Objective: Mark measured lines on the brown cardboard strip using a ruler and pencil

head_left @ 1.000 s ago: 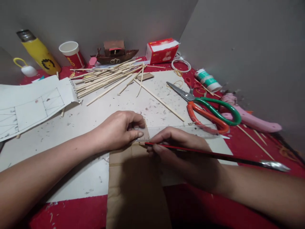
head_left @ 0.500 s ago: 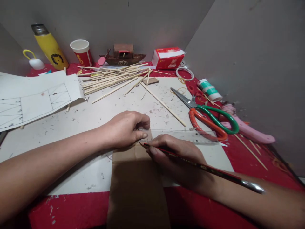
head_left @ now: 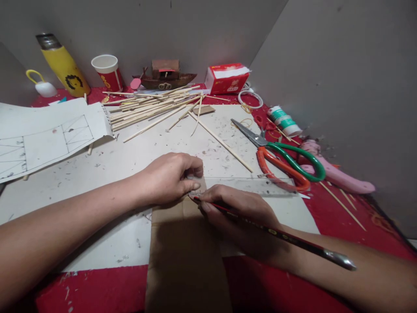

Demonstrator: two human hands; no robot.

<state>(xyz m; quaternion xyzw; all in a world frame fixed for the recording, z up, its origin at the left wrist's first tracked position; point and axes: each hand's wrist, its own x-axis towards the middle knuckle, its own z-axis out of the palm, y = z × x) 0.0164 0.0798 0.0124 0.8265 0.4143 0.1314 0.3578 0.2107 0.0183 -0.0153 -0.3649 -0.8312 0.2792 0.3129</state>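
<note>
In my right hand (head_left: pixel 241 208) is a dark red and black pencil (head_left: pixel 276 234), its tip at the strip of brown cardboard (head_left: pixel 185 261) near the ruler's lower edge. My left hand (head_left: pixel 176 178) is closed, fingers curled and thumb pressing the clear ruler (head_left: pixel 241 184) down across the cardboard. The ruler reaches out to the right, under the scissors' orange handle. Part of the ruler and the top of the cardboard are hidden under my left hand.
Scissors (head_left: pixel 276 152) lie right of my hands, before a pink tool (head_left: pixel 345 178). Thin wooden sticks (head_left: pixel 156 108) are heaped at the back, near a drawn-on paper sheet (head_left: pixel 45 134). Behind stand a yellow bottle (head_left: pixel 67 69), a paper cup (head_left: pixel 107 74), a model boat (head_left: pixel 166 76) and a tissue pack (head_left: pixel 226 78).
The pencil's tip has shifted slightly left along the ruler's edge, and its back end has dropped a little. My left hand stays on the ruler. The whole view has shifted slightly.
</note>
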